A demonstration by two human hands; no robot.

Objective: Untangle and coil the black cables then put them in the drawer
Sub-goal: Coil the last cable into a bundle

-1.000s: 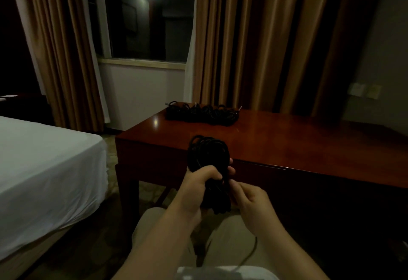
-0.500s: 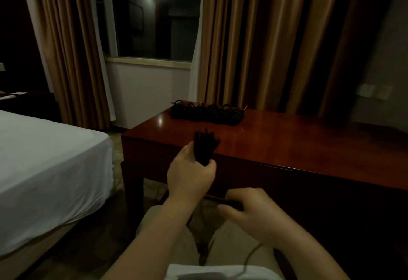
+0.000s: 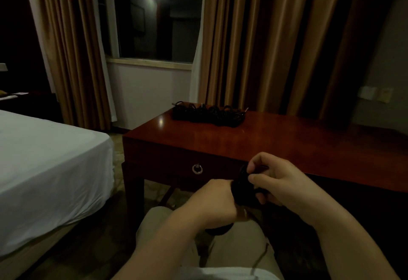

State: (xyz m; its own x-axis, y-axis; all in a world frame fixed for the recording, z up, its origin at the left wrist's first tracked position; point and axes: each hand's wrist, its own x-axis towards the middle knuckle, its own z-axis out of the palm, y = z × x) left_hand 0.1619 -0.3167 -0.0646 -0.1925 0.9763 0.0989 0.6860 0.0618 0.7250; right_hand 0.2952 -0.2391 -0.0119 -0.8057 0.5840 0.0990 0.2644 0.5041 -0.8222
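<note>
Lowered toward my lap now, the cable bundle (image 3: 244, 188) sits lower center, left hand (image 3: 217, 200) and right hand (image 3: 272, 181) gripping it.

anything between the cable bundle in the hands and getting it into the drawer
Yes: the drawer is shut, its ring pull untouched. Both the left hand and right hand hold the cable bundle, so neither is free.

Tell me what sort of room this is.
Likely a hotel bedroom: a white-sheeted bed on the left, floor-length tan curtains round a dark window, and a wooden desk with one drawer.
</note>
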